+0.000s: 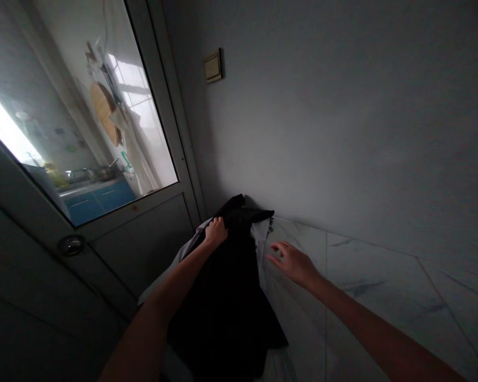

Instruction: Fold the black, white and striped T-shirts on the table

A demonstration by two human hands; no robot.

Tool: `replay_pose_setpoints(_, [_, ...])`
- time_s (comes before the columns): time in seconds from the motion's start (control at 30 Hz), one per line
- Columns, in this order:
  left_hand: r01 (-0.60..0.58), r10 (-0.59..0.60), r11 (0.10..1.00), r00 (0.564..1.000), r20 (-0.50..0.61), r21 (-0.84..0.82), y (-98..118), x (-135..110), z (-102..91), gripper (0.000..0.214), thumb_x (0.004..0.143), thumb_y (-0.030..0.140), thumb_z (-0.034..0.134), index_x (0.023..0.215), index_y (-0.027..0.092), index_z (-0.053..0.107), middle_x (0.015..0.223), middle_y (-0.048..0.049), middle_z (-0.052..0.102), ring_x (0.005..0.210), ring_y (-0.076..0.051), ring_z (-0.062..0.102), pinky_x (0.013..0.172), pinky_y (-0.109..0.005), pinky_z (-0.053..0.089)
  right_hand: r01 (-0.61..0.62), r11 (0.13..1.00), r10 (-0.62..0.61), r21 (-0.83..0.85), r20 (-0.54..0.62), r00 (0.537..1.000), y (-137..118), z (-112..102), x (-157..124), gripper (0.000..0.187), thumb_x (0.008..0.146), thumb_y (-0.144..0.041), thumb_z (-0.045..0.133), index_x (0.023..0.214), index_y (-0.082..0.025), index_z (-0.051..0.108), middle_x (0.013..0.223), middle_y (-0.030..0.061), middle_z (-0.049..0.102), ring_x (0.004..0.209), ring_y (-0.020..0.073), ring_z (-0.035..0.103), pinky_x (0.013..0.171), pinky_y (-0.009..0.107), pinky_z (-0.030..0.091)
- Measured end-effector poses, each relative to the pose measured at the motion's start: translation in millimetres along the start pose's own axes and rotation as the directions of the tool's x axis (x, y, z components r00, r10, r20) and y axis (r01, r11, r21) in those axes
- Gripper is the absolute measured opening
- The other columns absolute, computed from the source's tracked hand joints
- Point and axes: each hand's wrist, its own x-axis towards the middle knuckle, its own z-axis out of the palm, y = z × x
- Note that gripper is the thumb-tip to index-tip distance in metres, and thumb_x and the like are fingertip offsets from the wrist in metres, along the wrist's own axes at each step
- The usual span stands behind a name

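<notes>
A black garment [231, 286] lies spread in front of me, its upper end close to the wall corner; what supports it is hidden. Pale, thin cloth [259, 239] shows from beneath it along both sides. Near the garment's upper left edge, my left hand [216, 231] is closed on the black fabric. My right hand [292, 261] hovers to the right of the garment, not touching it. Its thumb and fingers are curved and apart, with nothing between them.
A door [159, 223] with a round knob [70, 244] stands at the left; its glass shows a kitchen with blue cabinets [97, 201]. A grey wall [322, 116] with a light switch [213, 66] rises ahead. Marble-patterned tiles [366, 265] extend at right.
</notes>
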Motion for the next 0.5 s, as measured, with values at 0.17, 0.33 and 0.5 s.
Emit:
replay_pose_setpoints(0.17, [0.015, -0.017, 0.998, 0.999, -0.043, -0.062, -20.1, 16.8, 1.0, 0.021, 0.092, 0.024, 0.051, 0.111, 0.018, 0.059, 0.119, -0.0135, 0.065, 0.11, -0.027, 0.063, 0.088, -0.037, 0.051, -0.13, 0.966, 0.114, -0.224, -0.085, 0.99, -78.9, 66.1, 110.1, 0.042, 0.083, -0.032, 0.069, 0.118, -0.011, 0.06, 0.12, 0.0197, 0.062, 0.11, 0.0315, 0.06, 0.086, 0.037, 0.05])
replay_pose_setpoints(0.33, [0.078, -0.103, 0.979, 0.987, -0.125, -0.19, -26.9, 28.3, -27.9, 0.027, 0.098, 0.02, 0.033, 0.114, 0.02, 0.055, 0.108, -0.0118, 0.07, 0.096, -0.023, 0.068, 0.078, -0.032, 0.05, -0.29, 0.954, 0.298, 0.072, -0.286, 0.911, -59.7, 54.5, 147.2, 0.03, 0.089, -0.011, 0.04, 0.104, -0.015, 0.066, 0.109, 0.0155, 0.068, 0.099, 0.0255, 0.065, 0.085, 0.035, 0.05])
replay_pose_setpoints(0.5, [0.012, -0.2, 0.808, 0.947, -0.254, -0.589, -49.2, 0.3, -88.1, 0.018, 0.092, 0.027, 0.045, 0.1, 0.019, 0.059, 0.097, -0.0081, 0.069, 0.089, -0.02, 0.066, 0.073, -0.027, 0.049, -0.222, 0.818, 0.563, 0.531, -0.655, 0.505, 14.3, -29.6, 91.0, 0.031, 0.088, -0.039, 0.043, 0.095, -0.018, 0.064, 0.089, 0.0124, 0.071, 0.085, 0.0264, 0.065, 0.08, 0.041, 0.053])
